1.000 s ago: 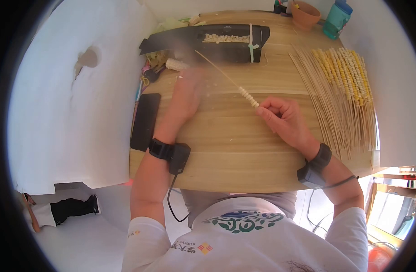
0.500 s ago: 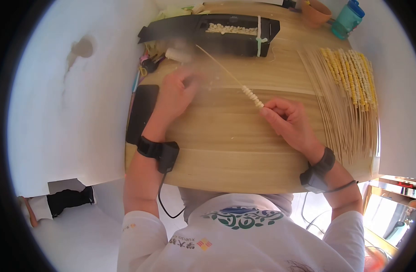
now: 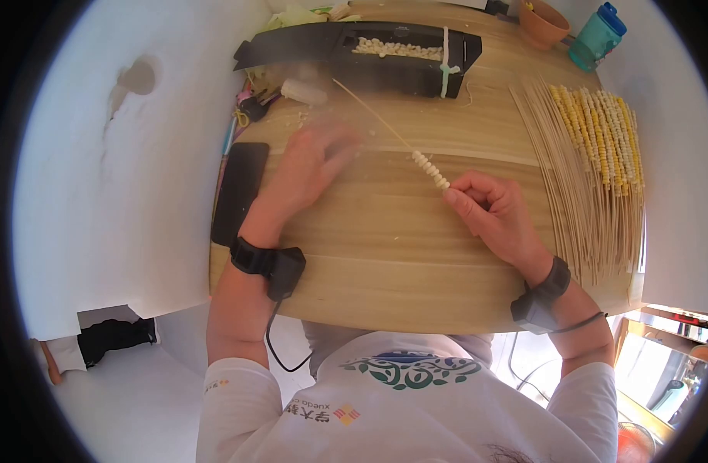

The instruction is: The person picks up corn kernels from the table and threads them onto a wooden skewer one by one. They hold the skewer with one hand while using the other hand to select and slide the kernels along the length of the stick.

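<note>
A thin stick carries a short row of pale beads (image 3: 429,169) near its lower end, and its bare tip points up and left. My right hand (image 3: 489,212) pinches the stick just below the beads. My left hand (image 3: 315,158) is over the table left of the stick, its fingertips smeared, so whether it holds anything cannot be made out. Behind it is a black container (image 3: 369,77) with loose pale pieces (image 3: 396,49) in its opening. A whitish roll (image 3: 304,92) lies in front of the container.
Bare sticks (image 3: 574,201) and sticks threaded with yellow and white pieces (image 3: 601,139) lie at right. A clay pot (image 3: 543,27) and teal bottle (image 3: 597,38) stand behind. A dark flat object (image 3: 240,193) lies at left. Part of another person (image 3: 111,342) shows lower left.
My left hand has shifted slightly right, its fingers still blurred. My right hand and the beaded stick have hardly moved.
</note>
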The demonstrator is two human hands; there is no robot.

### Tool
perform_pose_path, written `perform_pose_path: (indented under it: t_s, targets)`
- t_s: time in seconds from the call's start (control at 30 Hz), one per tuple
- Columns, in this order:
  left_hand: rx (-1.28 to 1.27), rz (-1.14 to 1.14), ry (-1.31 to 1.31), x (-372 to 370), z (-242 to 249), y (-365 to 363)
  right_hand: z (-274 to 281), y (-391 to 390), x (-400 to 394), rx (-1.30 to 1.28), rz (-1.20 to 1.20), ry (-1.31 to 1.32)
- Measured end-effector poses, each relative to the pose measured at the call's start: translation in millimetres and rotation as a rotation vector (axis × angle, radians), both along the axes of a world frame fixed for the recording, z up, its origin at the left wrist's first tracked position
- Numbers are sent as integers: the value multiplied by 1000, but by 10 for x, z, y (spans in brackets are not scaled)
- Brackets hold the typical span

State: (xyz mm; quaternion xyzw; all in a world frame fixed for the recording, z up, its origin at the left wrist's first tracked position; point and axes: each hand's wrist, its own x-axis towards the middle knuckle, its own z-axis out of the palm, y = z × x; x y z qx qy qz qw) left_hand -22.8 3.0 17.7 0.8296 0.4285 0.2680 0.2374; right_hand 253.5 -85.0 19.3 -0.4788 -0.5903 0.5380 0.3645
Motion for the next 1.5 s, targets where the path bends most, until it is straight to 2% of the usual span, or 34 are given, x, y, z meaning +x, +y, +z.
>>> perform_pose_path:
  t_s: [0.47,0.53,0.57,0.63,0.87,1.03,1.5]
  targets:
    - [-1,9,58,21,1,-28,8,-5,1,11,-7,0]
    - [-151,109,-167,37,2,-46,7,-4,5,10,-7,5]
    - [-150,109,-166,36,24,-43,5,-5,7,7,-7,11]
    - [-313,177,-339,17,95,-32,8,-2,11,13,-7,-5]
    - [-469,177,-660,-107,-3,131,20,1,18,19,-2,-14]
    - [-615,200,-1044,-174,-146,237,74,-25,9,-20,33,8]
    - [-616,167,-1198,-200,-195,283,50,-22,3,-80,88,24]
